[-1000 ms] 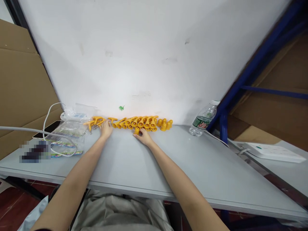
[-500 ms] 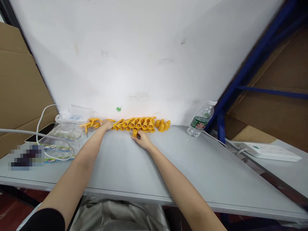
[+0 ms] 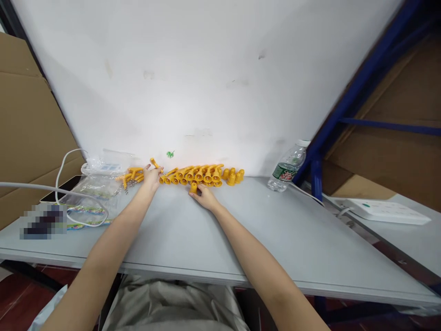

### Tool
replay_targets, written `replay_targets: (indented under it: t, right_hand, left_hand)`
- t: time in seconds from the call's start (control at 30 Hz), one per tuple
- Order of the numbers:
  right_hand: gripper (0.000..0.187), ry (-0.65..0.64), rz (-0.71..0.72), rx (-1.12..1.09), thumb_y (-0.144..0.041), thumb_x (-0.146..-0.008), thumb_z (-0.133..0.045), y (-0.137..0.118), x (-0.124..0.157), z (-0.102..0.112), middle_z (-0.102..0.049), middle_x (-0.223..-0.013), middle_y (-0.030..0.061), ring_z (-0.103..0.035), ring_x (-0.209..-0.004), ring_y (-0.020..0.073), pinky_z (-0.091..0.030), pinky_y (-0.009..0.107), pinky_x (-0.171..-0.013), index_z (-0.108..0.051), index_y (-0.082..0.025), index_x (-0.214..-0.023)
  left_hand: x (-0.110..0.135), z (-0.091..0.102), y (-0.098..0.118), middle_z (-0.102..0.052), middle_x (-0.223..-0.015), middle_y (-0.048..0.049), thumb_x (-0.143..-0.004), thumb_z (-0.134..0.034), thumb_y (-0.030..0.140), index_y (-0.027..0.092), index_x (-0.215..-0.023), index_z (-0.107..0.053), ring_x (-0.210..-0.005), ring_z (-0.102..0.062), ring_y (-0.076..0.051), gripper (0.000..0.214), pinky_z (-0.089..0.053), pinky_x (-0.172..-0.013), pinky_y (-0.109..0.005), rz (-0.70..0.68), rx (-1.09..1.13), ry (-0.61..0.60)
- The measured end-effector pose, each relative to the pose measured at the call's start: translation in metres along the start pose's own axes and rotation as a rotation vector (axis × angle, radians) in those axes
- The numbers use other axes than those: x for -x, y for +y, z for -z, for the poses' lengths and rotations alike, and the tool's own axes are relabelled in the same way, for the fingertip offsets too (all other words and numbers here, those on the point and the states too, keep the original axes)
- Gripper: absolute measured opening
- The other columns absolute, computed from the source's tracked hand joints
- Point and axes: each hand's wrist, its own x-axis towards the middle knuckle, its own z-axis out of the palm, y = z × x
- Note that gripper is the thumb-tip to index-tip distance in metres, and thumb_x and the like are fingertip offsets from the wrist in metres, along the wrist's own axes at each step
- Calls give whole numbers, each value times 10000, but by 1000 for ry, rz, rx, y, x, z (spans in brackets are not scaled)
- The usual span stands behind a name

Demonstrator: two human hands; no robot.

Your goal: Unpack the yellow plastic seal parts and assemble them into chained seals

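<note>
A row of several yellow plastic parts (image 3: 198,174) lies along the far edge of the grey table (image 3: 213,239), against the white wall. My left hand (image 3: 151,176) is closed on one long yellow T-shaped part (image 3: 155,163), lifted a little above the row's left end. My right hand (image 3: 204,196) rests on the table and pinches a small yellow cap (image 3: 193,187) standing just in front of the row. More yellow T-shaped parts (image 3: 132,174) lie to the left of my left hand.
Clear plastic bags (image 3: 93,186), a white cable (image 3: 65,165) and a phone (image 3: 58,188) lie at the left. A water bottle (image 3: 287,166) lies at the right by a blue rack post (image 3: 315,174). A white power strip (image 3: 382,210) sits on the neighbouring table.
My left hand has picked a long yellow part out of the row and raised it. My right hand stays on the small yellow cap.
</note>
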Motion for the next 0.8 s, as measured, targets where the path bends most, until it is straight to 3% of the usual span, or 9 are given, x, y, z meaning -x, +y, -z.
replay_targets:
  t: [0.13, 0.27, 0.43, 0.6, 0.8]
  right_hand:
    - [181, 38, -9, 25, -286, -814, -606, 0, 1, 0, -645, -971, 93, -587, -900, 227, -475, 362, -832, -600, -173, -955]
    - [265, 117, 3, 60, -206, -803, -567, -1, 4, 2, -641, -1090, 117, -588, -1019, 250, -470, 399, -912, -584, -184, -1067]
    - [292, 121, 29, 109, -179, -770, -572, -8, 7, 7, -637, -1064, 104, -581, -1001, 266, -489, 427, -887, -571, -203, -1062]
    - [346, 59, 157, 182, -110, -774, -541, -17, 10, 8, -628, -1118, 126, -560, -1075, 280, -461, 435, -959, -620, -185, -1102]
    - [329, 66, 164, 171, -146, -820, -581, -18, 8, 6, -642, -1108, 120, -576, -1089, 279, -458, 451, -988, -643, -183, -1140]
  left_hand:
    - [32, 13, -7, -618, -829, -8, -738, -565, -55, 212, -959, -545, -859, -686, -125, 348, -540, -821, -260, 166, 186, -91]
    - [49, 22, -20, -651, -879, -49, -886, -556, 190, 197, -861, -549, -914, -687, -150, 27, -539, -847, -283, 240, 225, -99]
    - [61, 18, -27, -703, -1006, -84, -964, -444, 261, 211, -1001, -574, -1034, -684, -163, 144, -540, -891, -296, 329, 284, -103]
    - [67, 16, -25, -708, -1114, -76, -960, -455, 267, 242, -1139, -550, -1081, -674, -170, 204, -543, -909, -318, 301, 337, -135]
    - [65, 20, -20, -694, -1178, -85, -983, -411, 277, 258, -1200, -531, -1088, -669, -156, 249, -538, -905, -316, 279, 352, -125]
